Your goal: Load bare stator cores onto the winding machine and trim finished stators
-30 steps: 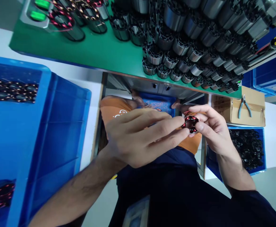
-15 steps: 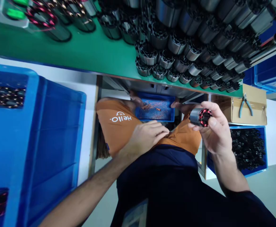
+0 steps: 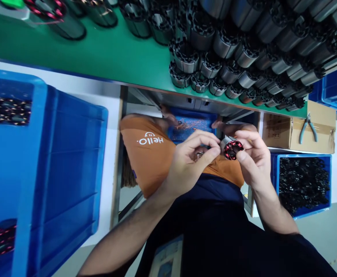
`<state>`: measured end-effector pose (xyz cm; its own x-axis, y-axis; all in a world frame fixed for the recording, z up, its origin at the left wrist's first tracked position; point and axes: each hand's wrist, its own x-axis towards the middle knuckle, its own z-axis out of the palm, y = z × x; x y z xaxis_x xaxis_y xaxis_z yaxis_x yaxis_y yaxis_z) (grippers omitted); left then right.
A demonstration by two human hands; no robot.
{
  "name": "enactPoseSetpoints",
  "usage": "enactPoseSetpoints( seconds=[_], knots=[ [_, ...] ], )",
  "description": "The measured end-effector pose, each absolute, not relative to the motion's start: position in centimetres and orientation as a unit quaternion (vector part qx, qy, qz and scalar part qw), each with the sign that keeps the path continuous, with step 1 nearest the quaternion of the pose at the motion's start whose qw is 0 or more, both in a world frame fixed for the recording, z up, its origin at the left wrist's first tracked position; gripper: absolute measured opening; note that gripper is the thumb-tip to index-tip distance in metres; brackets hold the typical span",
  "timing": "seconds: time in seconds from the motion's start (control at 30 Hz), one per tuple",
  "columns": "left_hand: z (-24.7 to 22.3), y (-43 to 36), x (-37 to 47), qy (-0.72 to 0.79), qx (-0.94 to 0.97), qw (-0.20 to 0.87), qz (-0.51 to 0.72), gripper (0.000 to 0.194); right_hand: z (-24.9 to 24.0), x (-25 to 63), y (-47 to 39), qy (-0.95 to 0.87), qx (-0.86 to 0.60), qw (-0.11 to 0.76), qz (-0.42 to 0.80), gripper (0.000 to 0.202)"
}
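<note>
While gripping a red-wound cylinder (image 3: pixel 228 147) between the thumb and fingers of the right hand (image 3: pixel 255 161), with the coiled end turned into view, holds the left hand (image 3: pixel 185 161) half curled just left of that cylinder, thumb tip and forefinger tip close together. Cannot tell touching from mere nearness between left fingertips and cylinder. Has a small shiny thing (image 3: pixel 198 156) showing under the left fingers, too hidden to name or to call held. Wears orange shorts (image 3: pixel 145 154) printed "Hello", spread mostly left of the cylinder, and a dark shirt (image 3: pixel 208 227) on its near side, with a flat card (image 3: pixel 166 257) against the cloth. Beyond the cylinder, has a low blue tray (image 3: pixel 203 115) sprinkled with copper-coloured scraps. Higher up beyond the cylinder, faces a green table (image 3: pixel 139 69) bearing crowded rows of bare metal cylinders (image 3: pixel 243 54) with black ends. Well left of the cylinder, has a deep blue bin (image 3: pixel 67 154) with two groups of wound parts (image 3: pixel 6 109). Well right of it, has pliers (image 3: pixel 308 130) resting on a cardboard box (image 3: pixel 324 140), plus a blue crate (image 3: pixel 275 169) heaped with black pieces (image 3: pixel 304 184).
</note>
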<state>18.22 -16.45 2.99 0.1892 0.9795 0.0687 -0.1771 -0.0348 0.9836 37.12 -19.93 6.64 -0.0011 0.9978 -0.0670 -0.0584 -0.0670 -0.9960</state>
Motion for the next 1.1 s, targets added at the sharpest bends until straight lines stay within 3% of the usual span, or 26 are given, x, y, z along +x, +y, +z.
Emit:
enactPoseSetpoints(
  seconds=[0.13,0.37,0.57,0.7,0.83,0.87,1.0,1.1],
  knots=[
    [0.9,-16.9,17.7,0.431,0.448,0.626,0.472,0.017,6.0,37.7,-20.5,-0.436,-0.462,0.479,0.606,0.049],
    [4.4,-15.6,16.5,0.338,0.515,0.638,0.463,0.006,6.0,37.0,-20.0,-0.463,-0.435,0.455,0.624,0.048],
    [0.3,-17.1,16.4,0.405,0.440,0.689,0.409,0.027,5.6,37.8,-20.4,-0.451,-0.449,0.476,0.607,0.052],
    [-0.4,-17.4,14.9,0.464,0.519,0.571,0.435,0.029,6.2,38.2,-20.2,-0.451,-0.496,0.470,0.573,0.055],
    [3.8,-16.5,14.6,0.366,0.696,0.405,0.467,0.080,6.9,37.2,-19.4,-0.472,-0.497,0.455,0.569,0.053],
    [4.9,-16.3,14.8,0.346,0.723,0.382,0.461,0.083,7.1,36.9,-19.3,-0.477,-0.490,0.455,0.571,0.051],
    [6.9,-16.2,15.9,0.353,0.746,0.353,0.440,0.063,7.5,36.6,-19.0,-0.493,-0.461,0.443,0.590,0.051],
    [6.5,-16.4,16.1,0.357,0.747,0.348,0.439,0.066,7.7,37.1,-18.9,-0.518,-0.459,0.408,0.595,0.058]
  ],
)
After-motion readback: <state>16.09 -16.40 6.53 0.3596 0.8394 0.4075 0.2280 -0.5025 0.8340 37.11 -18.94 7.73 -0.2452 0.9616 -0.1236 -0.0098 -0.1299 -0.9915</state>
